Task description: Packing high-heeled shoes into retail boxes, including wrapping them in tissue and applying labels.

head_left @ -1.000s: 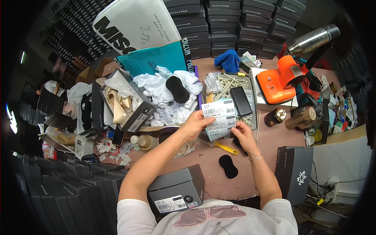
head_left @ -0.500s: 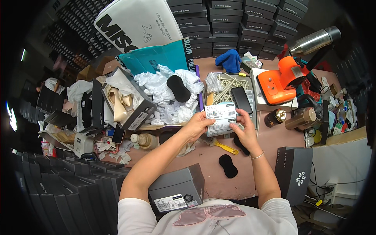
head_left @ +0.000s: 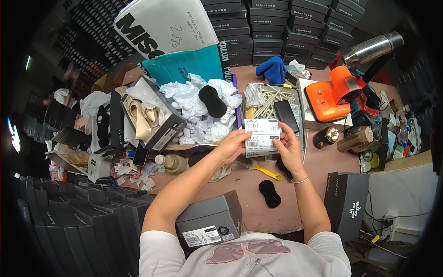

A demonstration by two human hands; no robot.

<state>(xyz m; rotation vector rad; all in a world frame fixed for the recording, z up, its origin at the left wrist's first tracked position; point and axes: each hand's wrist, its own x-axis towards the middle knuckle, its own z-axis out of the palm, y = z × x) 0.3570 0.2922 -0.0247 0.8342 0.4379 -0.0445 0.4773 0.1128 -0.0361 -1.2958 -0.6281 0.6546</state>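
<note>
A sheet of white printed labels [head_left: 262, 135] is held up over the middle of the table. My left hand [head_left: 234, 146] pinches its left edge. On the opposite edge, my right hand [head_left: 290, 150] grips it with thumb and fingers. Just behind lies an open tray [head_left: 301, 99] holding white sticks [head_left: 273, 100] and a black phone [head_left: 286, 116]. Below my hands are a yellow-handled brush [head_left: 267, 173] and a black sponge [head_left: 269, 194] with a narrowed waist. A closed grey shoebox [head_left: 212, 214] with a label on its side sits close to my body.
At left, an open shoebox [head_left: 170, 134] holds beige heels [head_left: 140, 122]. Crumpled white paper [head_left: 194, 124] lies alongside, topped by another black sponge [head_left: 212, 101]. An orange machine [head_left: 327, 99] and a brown thermos [head_left: 355, 140] stand at right. Stacked shoeboxes [head_left: 270, 32] line the back.
The label sheet has tilted, so its printed face looks whiter and flatter to me. My fingers have shifted slightly on its edges. The whole view has moved a little.
</note>
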